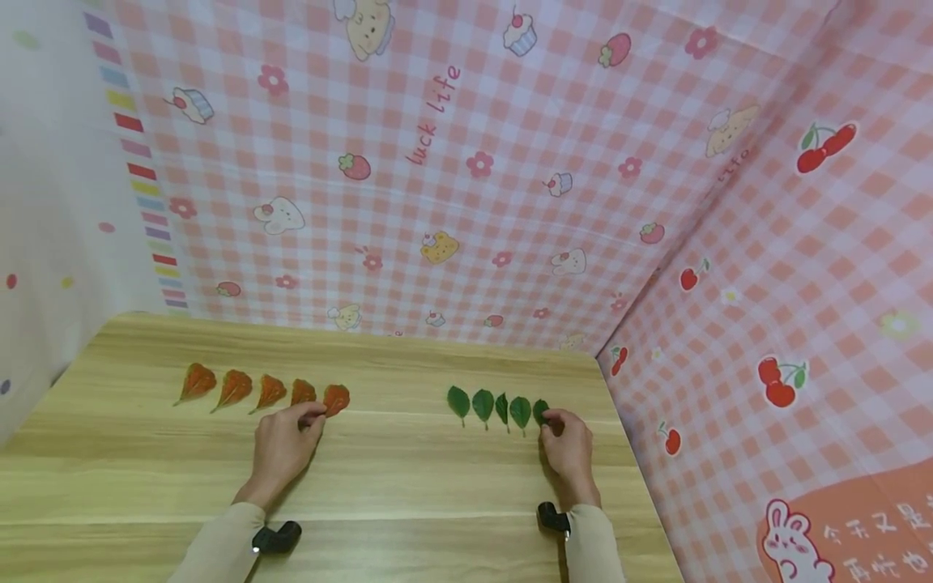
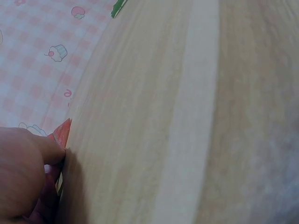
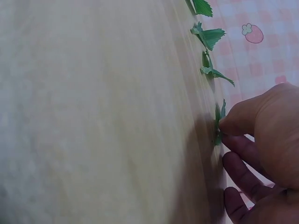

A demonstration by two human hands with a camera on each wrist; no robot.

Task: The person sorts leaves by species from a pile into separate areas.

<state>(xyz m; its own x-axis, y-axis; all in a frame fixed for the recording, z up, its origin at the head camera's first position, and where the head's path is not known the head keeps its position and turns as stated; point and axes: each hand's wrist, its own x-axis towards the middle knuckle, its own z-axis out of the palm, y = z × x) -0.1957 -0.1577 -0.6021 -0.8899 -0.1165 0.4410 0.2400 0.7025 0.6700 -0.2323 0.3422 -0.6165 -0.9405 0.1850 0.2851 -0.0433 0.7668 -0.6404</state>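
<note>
On the left, several orange-red leaves [image 1: 235, 389] lie in a row with their stems toward the person. My left hand [image 1: 283, 441] reaches the rightmost red leaf [image 1: 337, 399], thumb and forefinger pinching its lower end. The same leaf [image 2: 62, 132] pokes up beyond the fingers in the left wrist view. Several green leaves [image 1: 483, 405] form a second row to the right. At its right end, my right hand [image 1: 570, 447] pinches the last green leaf [image 1: 540, 410] between thumb and forefinger. Those fingers partly cover this leaf [image 3: 222, 109] in the right wrist view.
The leaves rest on a wood-grain table [image 1: 408, 478]. Pink checked cloth [image 1: 408, 202] rises behind its far edge, and another printed cloth [image 1: 787, 324] stands along the right side. A black wrist camera [image 1: 277, 538] sits on the left sleeve, another [image 1: 554, 519] on the right.
</note>
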